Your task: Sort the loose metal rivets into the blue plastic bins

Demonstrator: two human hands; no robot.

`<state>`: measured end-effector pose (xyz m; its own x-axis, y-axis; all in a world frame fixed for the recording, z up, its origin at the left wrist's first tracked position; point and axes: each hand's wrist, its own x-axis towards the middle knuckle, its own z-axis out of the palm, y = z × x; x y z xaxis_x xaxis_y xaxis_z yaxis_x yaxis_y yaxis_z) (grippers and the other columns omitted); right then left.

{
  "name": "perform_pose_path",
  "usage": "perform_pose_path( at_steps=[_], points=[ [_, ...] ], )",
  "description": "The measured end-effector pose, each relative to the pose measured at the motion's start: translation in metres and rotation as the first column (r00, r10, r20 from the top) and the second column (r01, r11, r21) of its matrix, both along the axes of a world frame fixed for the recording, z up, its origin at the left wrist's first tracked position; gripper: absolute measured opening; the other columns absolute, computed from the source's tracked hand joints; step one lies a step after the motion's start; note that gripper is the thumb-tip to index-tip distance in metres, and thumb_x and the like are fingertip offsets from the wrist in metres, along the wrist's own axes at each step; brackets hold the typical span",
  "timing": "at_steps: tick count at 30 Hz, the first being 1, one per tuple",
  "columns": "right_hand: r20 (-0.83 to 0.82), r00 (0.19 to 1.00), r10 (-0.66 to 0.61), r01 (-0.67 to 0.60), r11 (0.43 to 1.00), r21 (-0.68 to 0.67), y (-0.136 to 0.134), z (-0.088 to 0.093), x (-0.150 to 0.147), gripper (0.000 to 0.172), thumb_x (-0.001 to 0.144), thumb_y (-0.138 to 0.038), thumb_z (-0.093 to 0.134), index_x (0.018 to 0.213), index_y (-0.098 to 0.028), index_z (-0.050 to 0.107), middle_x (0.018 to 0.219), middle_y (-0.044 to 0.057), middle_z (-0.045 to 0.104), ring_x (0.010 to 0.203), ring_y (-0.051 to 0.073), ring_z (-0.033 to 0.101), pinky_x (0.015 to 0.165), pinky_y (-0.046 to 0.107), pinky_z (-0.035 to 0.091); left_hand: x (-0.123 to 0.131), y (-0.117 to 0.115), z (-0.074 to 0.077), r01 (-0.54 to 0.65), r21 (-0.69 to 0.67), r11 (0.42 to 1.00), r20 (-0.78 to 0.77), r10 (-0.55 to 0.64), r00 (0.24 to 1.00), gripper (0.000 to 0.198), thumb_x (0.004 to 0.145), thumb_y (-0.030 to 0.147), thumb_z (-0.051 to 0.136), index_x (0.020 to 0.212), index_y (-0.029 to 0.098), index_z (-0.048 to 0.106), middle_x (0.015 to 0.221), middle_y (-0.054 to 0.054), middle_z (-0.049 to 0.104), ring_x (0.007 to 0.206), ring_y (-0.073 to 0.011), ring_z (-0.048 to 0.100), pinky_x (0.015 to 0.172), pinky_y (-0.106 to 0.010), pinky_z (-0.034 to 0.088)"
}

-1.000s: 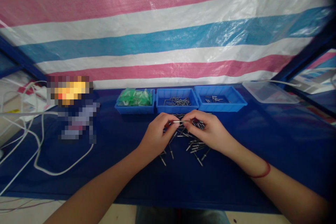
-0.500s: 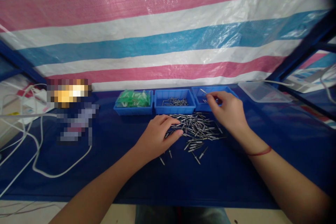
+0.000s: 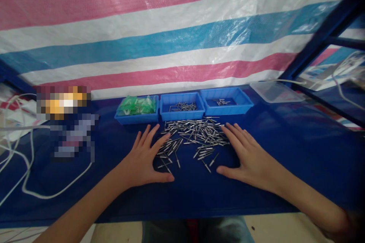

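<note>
Two arms [image 3: 85, 200], cut off by the frame's lower portion, end in left hand [image 3: 139, 165] and right hand [image 3: 251, 161]; each grip stands apart, fingers and thumb spread. One pile of metal rivets [image 3: 203, 131], centre of frame on tabletop [image 3: 194, 199], lies between both grips; left fingers hide part of its edge, contact at right fingertips is hard to tell. Upper centre, beyond the pile: left blue bin [image 3: 137, 119], green packets [image 3: 137, 105], contents unclear; middle blue bin [image 3: 182, 115] and right blue bin [image 3: 232, 110], similar pieces [image 3: 186, 106]. Centre left: pixelated items [image 3: 64, 102], unidentifiable.
</note>
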<state>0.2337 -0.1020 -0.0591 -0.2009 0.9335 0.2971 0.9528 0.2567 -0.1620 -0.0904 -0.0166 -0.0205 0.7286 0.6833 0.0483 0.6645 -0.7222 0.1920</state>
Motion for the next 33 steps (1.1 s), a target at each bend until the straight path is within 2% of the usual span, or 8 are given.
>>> perform_pose_path(
  at_steps=[4, 7, 13, 16, 19, 23, 28, 33],
  points=[
    [0.020, 0.999, 0.028, -0.027, 0.999, -0.046, 0.008, -0.004, -0.013, 0.100, 0.077, -0.072, 0.050, 0.151, -0.012, 0.019, 0.154, 0.021, 0.025, 0.143, 0.036, 0.017, 0.113, 0.055, 0.026, 0.020, 0.002, -0.004, 0.024, -0.014, 1.000, -0.005, -0.024, 1.000, 0.099, 0.072, 0.076, 0.054, 0.151, 0.027, 0.020, 0.159, -0.015, 0.003, 0.143, -0.0453, 0.006, 0.111, -0.066, 0.015],
    [-0.030, 0.996, 0.084, -0.085, 0.995, -0.054, 0.016, 0.003, -0.032, 0.086, 0.085, -0.064, 0.046, 0.149, -0.010, 0.025, 0.153, 0.021, 0.028, 0.143, 0.033, 0.022, 0.113, 0.052, 0.028, 0.043, -0.002, -0.007, 0.045, 0.017, 0.999, 0.052, -0.046, 0.998, 0.084, 0.082, 0.067, 0.050, 0.149, 0.022, 0.026, 0.158, -0.017, 0.009, 0.144, -0.0404, 0.010, 0.113, -0.060, 0.020],
    [-0.256, 0.943, 0.211, -0.208, 0.977, 0.038, 0.030, 0.011, -0.049, 0.044, 0.091, -0.035, 0.050, 0.130, -0.015, 0.048, 0.137, 0.016, 0.052, 0.131, 0.027, 0.044, 0.107, 0.049, 0.039, 0.073, -0.008, -0.015, -0.003, 0.082, 0.997, 0.174, -0.012, 0.985, 0.058, 0.093, 0.048, 0.044, 0.141, 0.015, 0.039, 0.150, -0.018, 0.032, 0.143, -0.0341, 0.020, 0.113, -0.056, 0.026],
    [-0.318, 0.934, 0.162, -0.124, 0.983, 0.137, 0.043, 0.013, -0.037, 0.027, 0.089, -0.029, 0.051, 0.111, -0.018, 0.060, 0.121, 0.013, 0.062, 0.118, 0.027, 0.055, 0.100, 0.048, 0.045, 0.079, -0.009, -0.015, -0.060, 0.105, 0.993, 0.214, 0.036, 0.976, 0.055, 0.093, 0.049, 0.045, 0.138, 0.017, 0.042, 0.147, -0.017, 0.037, 0.142, -0.0342, 0.023, 0.112, -0.060, 0.025],
    [-0.236, 0.971, 0.047, -0.009, 0.987, 0.162, 0.057, 0.012, -0.021, 0.028, 0.091, -0.024, 0.045, 0.112, -0.016, 0.061, 0.117, 0.014, 0.064, 0.110, 0.027, 0.058, 0.094, 0.047, 0.047, 0.085, -0.008, -0.012, -0.073, 0.120, 0.990, 0.242, 0.042, 0.969, 0.054, 0.092, 0.051, 0.046, 0.135, 0.019, 0.046, 0.146, -0.015, 0.039, 0.141, -0.0344, 0.024, 0.112, -0.061, 0.023],
    [-0.069, 0.998, 0.004, 0.004, 0.992, 0.124, 0.070, 0.009, -0.010, 0.035, 0.090, -0.016, 0.041, 0.119, -0.011, 0.060, 0.116, 0.016, 0.064, 0.106, 0.028, 0.058, 0.091, 0.044, 0.047, 0.095, -0.002, -0.005, -0.049, 0.126, 0.991, 0.301, 0.009, 0.954, 0.049, 0.092, 0.049, 0.048, 0.129, 0.016, 0.052, 0.141, -0.016, 0.044, 0.138, -0.0338, 0.029, 0.112, -0.057, 0.026],
    [-0.048, 0.999, -0.010, 0.014, 0.996, 0.089, 0.073, 0.010, -0.012, 0.027, 0.090, -0.016, 0.043, 0.106, -0.015, 0.066, 0.097, 0.011, 0.065, 0.090, 0.025, 0.059, 0.083, 0.038, 0.048, 0.093, 0.004, -0.003, 0.011, 0.117, 0.993, 0.400, -0.057, 0.915, 0.039, 0.093, 0.040, 0.049, 0.123, 0.015, 0.055, 0.135, -0.015, 0.049, 0.136, -0.0293, 0.033, 0.112, -0.050, 0.032],
    [-0.004, 0.999, -0.051, 0.051, 0.993, 0.107, 0.075, 0.014, -0.009, 0.022, 0.089, -0.016, 0.045, 0.098, -0.016, 0.065, 0.102, 0.012, 0.062, 0.091, 0.025, 0.057, 0.083, 0.039, 0.047, 0.079, 0.004, 0.002, 0.059, 0.093, 0.994, 0.479, -0.097, 0.872, 0.031, 0.093, 0.032, 0.051, 0.120, 0.018, 0.055, 0.128, -0.013, 0.054, 0.130, -0.0264, 0.041, 0.108, -0.046, 0.038]
  ],
)
